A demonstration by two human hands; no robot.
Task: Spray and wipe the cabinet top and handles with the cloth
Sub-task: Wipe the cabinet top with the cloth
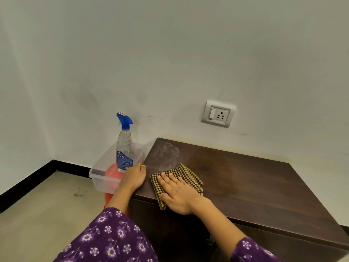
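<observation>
From the head camera, the dark brown cabinet top [245, 182] runs along a pale wall [170, 53], and a brown and yellow checked cloth [186, 174] lies on it near its front left corner. The right hand [179, 195] lies flat on the cloth, palm down. Its fingers [170, 176] are straight and slightly spread and press on the fabric rather than gripping it. The cloth sticks out past the fingertips toward the wall and out to the right of the hand, and a strip of it shows along the thumb side down to the cabinet's front edge. Just beyond the cloth, toward the back left corner, is a pale smeared patch [168, 154] on the wood. The left hand [135, 178] rests at the left edge of the cabinet top, apart from the cloth, with its fingers bent over that edge; I cannot tell whether they grip it. Just beside this hand a clear spray bottle [124, 148] with a blue trigger head stands upright in a clear plastic tub [100, 178], which sits on a red object [108, 200] beside the cabinet. Both arms wear purple flowered sleeves [113, 239]. A white switch and socket plate [219, 114] is on the wall above the cabinet, and a beige floor [37, 214] lies to the left.
</observation>
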